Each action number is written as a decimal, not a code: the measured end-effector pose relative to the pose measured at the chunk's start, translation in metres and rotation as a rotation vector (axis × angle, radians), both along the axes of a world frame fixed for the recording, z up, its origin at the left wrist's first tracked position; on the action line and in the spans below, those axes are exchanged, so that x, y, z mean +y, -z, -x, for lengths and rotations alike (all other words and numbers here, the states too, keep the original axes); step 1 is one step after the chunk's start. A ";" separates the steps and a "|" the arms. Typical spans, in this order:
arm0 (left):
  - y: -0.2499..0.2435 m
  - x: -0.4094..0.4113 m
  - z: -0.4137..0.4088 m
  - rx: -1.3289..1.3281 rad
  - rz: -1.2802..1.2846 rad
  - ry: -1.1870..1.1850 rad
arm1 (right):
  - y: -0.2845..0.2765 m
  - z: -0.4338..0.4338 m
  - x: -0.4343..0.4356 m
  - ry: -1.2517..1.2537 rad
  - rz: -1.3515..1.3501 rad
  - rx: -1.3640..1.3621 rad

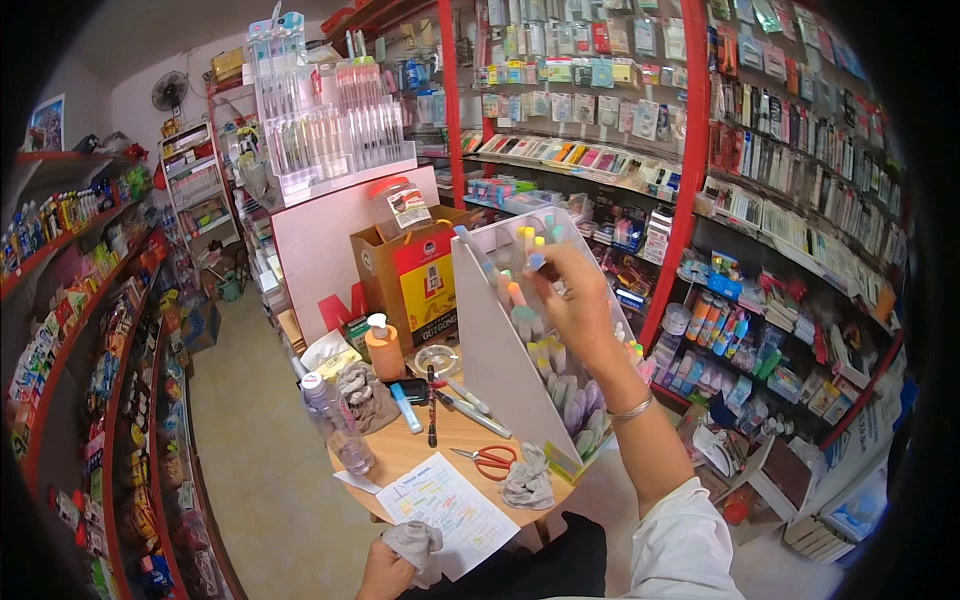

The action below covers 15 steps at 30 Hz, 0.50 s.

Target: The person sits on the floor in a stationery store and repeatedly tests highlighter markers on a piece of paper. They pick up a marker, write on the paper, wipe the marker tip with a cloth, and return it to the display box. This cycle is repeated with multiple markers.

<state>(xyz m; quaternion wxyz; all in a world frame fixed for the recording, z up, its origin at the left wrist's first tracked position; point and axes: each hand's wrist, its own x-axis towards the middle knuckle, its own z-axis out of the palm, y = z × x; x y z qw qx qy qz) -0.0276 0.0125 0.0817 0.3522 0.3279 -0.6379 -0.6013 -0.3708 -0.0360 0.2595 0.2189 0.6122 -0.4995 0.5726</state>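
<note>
My right hand [574, 296] is raised at the upper part of a tiered marker display stand [495, 322], its fingertips closed around a blue-capped marker [535, 261]. Other capped markers in yellow, orange and green stand in the tiers beside it. Low in front of me, my left hand [386, 566] grips a grey cloth [416, 544] next to the near edge of a paper sheet [450, 506] with coloured marks. Red-handled scissors [493, 459] and a second grey cloth [529, 480] lie between the sheet and the stand.
The round wooden table [405, 446] holds a plastic bottle [337, 420], an orange pump bottle [384, 349], a blue box cutter [406, 407] and several pens. Behind stands a cardboard box [409, 281] with a red-lidded jar [401, 206]. Stocked shelves line both sides.
</note>
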 end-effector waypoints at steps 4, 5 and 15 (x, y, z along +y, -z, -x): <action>0.006 -0.006 -0.006 0.010 0.030 0.018 | -0.028 0.004 -0.024 0.003 -0.012 -0.028; 0.007 -0.007 -0.005 0.048 0.030 0.024 | -0.035 0.007 -0.033 -0.022 -0.011 -0.036; 0.010 -0.006 -0.022 0.024 -0.035 -0.024 | -0.022 0.030 -0.067 0.176 -0.522 0.217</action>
